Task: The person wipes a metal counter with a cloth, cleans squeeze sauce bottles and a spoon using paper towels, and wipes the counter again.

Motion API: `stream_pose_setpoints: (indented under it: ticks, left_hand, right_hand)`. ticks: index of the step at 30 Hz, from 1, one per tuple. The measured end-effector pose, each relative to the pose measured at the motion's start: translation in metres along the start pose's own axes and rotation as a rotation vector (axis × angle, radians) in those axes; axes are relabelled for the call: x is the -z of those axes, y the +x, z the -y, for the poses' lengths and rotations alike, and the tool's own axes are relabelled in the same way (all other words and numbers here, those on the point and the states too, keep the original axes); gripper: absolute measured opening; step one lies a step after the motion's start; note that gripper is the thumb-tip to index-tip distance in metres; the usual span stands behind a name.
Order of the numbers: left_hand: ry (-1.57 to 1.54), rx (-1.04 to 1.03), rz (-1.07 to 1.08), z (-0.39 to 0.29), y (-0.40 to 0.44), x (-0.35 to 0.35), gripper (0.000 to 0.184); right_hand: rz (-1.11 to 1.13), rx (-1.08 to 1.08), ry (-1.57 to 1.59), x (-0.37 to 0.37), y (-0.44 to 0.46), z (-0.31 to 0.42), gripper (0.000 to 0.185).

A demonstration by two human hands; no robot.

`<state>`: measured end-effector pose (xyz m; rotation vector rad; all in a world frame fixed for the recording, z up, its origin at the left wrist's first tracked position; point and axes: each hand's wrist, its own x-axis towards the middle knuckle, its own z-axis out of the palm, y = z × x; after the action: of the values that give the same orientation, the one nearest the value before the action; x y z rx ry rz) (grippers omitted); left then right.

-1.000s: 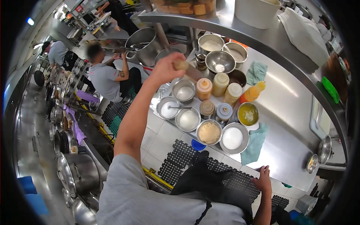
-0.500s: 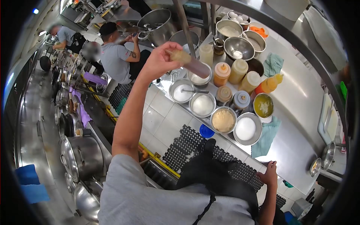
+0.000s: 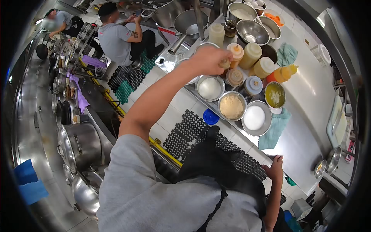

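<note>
The left grip (image 3: 210, 61) is clasped round the top of a squeeze bottle (image 3: 224, 64), among the bottles (image 3: 252, 55) and bowls (image 3: 257, 118) crowding one end of the shiny steel tabletop (image 3: 305, 123). The right grip (image 3: 274, 169) is relaxed by its near edge, and across the tiled floor (image 3: 172, 106) a person in grey (image 3: 115, 43) sits near a large pot (image 3: 168, 14)

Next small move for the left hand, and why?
Probably ease the held bottle gently straight down before letting go. The left hand grips it near its top, close beside the orange bottle and brown bottle; its base is hidden, so I can't tell whether it rests on the table.
</note>
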<state>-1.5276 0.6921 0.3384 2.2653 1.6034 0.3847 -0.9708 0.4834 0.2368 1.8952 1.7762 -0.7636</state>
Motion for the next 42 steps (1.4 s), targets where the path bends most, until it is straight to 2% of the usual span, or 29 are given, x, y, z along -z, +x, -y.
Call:
stream_pose_setpoints:
  ticks: [1, 4, 6, 10, 13, 16, 19, 22, 24, 26, 30, 32, 35, 38, 41, 42]
  left_hand:
    - [0.047, 0.014, 0.067, 0.003, 0.004, -0.006, 0.047]
    - [-0.404, 0.004, 0.103, 0.019, 0.004, 0.01, 0.047]
    - [-0.435, 0.034, 0.003, 0.026, 0.007, 0.038, 0.046]
    - [-0.38, 0.096, -0.145, 0.029, 0.024, 0.063, 0.044]
    - [-0.399, 0.117, -0.08, 0.023, 0.039, 0.05, 0.045]
    - [-0.278, 0.002, -0.09, 0.013, 0.051, 0.034, 0.045]
    - [-0.259, -0.01, -0.103, 0.008, 0.057, 0.032, 0.042]
    - [0.037, 0.103, -0.167, 0.019, 0.047, 0.04, 0.039]
    - [0.244, 0.42, 0.006, 0.021, 0.03, 0.054, 0.034]
    - [0.283, 0.608, 0.071, 0.058, 0.022, 0.038, 0.033]
    - [0.188, 0.72, -0.011, 0.119, 0.011, -0.006, 0.037]
    - [0.117, 0.772, -0.04, 0.121, 0.009, -0.017, 0.04]
    - [0.038, 0.671, -0.022, 0.124, 0.003, -0.026, 0.04]
    - [0.1, 0.665, -0.052, 0.138, -0.005, -0.038, 0.041]
    - [-0.032, 0.805, 0.034, 0.131, -0.017, -0.019, 0.048]
    - [0.008, 0.81, -0.033, 0.119, -0.019, -0.013, 0.047]
  right_hand:
    - [-0.009, -0.003, 0.0, -0.002, 0.001, 0.0, 0.115]
    - [-0.025, 0.005, 0.02, -0.005, -0.001, -0.003, 0.116]
    - [-0.026, -0.003, 0.024, -0.004, -0.007, -0.002, 0.116]
    - [-0.017, -0.002, 0.042, 0.002, -0.007, 0.004, 0.117]
    - [-0.008, -0.008, 0.04, 0.003, -0.007, 0.004, 0.119]
    - [0.003, -0.023, 0.033, 0.002, -0.006, 0.003, 0.119]
    - [0.008, -0.027, 0.03, 0.002, -0.003, 0.003, 0.119]
    - [0.013, -0.025, 0.043, 0.006, -0.007, 0.006, 0.119]
    - [0.0, -0.011, 0.058, 0.003, -0.007, 0.003, 0.119]
    - [-0.001, -0.012, 0.058, 0.004, -0.009, 0.004, 0.119]
    - [-0.003, -0.023, 0.026, 0.006, -0.009, 0.007, 0.119]
    - [0.002, -0.028, 0.021, 0.006, -0.007, 0.007, 0.119]
    - [0.029, -0.045, -0.005, 0.011, -0.006, 0.01, 0.12]
    - [0.041, -0.051, -0.023, 0.012, -0.003, 0.014, 0.119]
    - [0.0, -0.02, -0.023, 0.001, 0.0, 0.002, 0.123]
    - [-0.021, -0.003, -0.021, 0.0, 0.001, 0.0, 0.125]
